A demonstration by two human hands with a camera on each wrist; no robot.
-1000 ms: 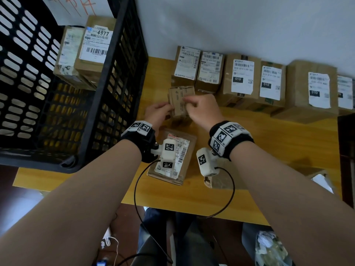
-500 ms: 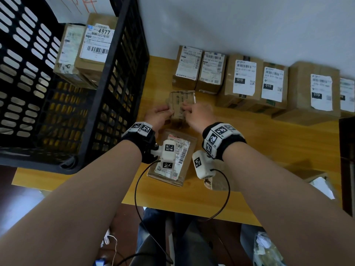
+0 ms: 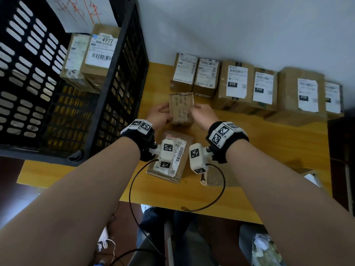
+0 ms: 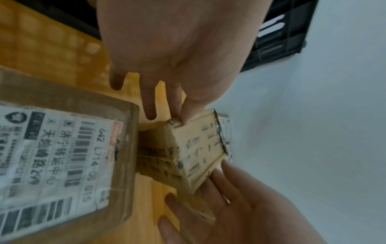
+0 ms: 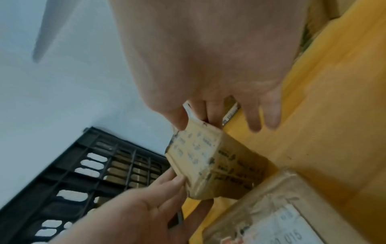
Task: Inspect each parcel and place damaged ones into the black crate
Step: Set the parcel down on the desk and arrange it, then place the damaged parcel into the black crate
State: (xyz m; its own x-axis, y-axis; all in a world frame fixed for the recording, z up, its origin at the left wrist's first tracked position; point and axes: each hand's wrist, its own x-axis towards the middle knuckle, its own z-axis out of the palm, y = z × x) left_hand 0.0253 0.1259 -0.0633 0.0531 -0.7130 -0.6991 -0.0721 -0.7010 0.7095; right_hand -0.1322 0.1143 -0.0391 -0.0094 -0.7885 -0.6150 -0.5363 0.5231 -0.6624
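A small brown parcel (image 3: 181,108) with printed marks is held over the table, just in front of the back row. My left hand (image 3: 163,114) grips its left side and my right hand (image 3: 197,110) its right side. In the left wrist view, thumb and forefinger pinch a corner of the parcel (image 4: 198,153), whose near end looks creased and crumpled. The right wrist view shows my right thumb and fingers pinching the parcel's (image 5: 208,165) top edge. The black crate (image 3: 115,93) stands at the left with two labelled parcels (image 3: 99,52) inside.
A flat labelled parcel (image 3: 178,156) lies on the yellow table (image 3: 269,150) under my wrists. Several labelled boxes (image 3: 236,83) line the white wall at the back. Another torn parcel (image 3: 209,179) sits near the front edge, mostly hidden by my right wrist.
The small parcel has been turned in my hands and now shows a broad printed face upward. Both hands have shifted their hold on its sides.
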